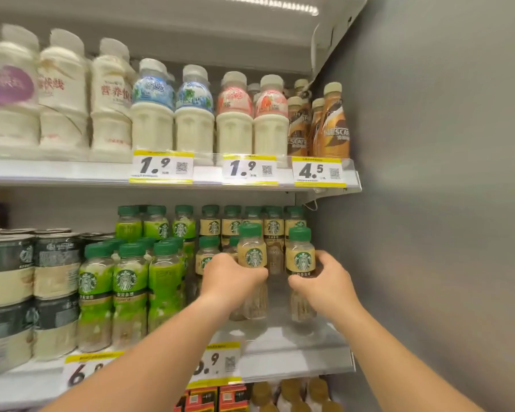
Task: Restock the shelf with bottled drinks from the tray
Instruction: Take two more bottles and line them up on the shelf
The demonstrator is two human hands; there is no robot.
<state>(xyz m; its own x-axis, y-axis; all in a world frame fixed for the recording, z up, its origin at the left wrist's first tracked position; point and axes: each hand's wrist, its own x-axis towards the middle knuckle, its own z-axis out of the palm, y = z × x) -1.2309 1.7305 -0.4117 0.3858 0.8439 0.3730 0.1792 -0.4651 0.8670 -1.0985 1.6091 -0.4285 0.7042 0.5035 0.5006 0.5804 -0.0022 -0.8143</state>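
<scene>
A light strip [268, 3] at twelve o'clock is casting bright, even light downward and glaring off its white housing. Wide-angle distortion is bowing the shelf [57, 173] toward nine o'clock. White bottles [12, 93] at ten o'clock are smearing with blur, while the centre is showing sharper.

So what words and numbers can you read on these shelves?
"1.9": left upper price tag
"1.9": middle upper price tag
"4.5": right upper price tag
"NESCAF": brown bottle
"营养": white bottle
".9": lower price tag, rest covered
Small print: too blurred.
</scene>
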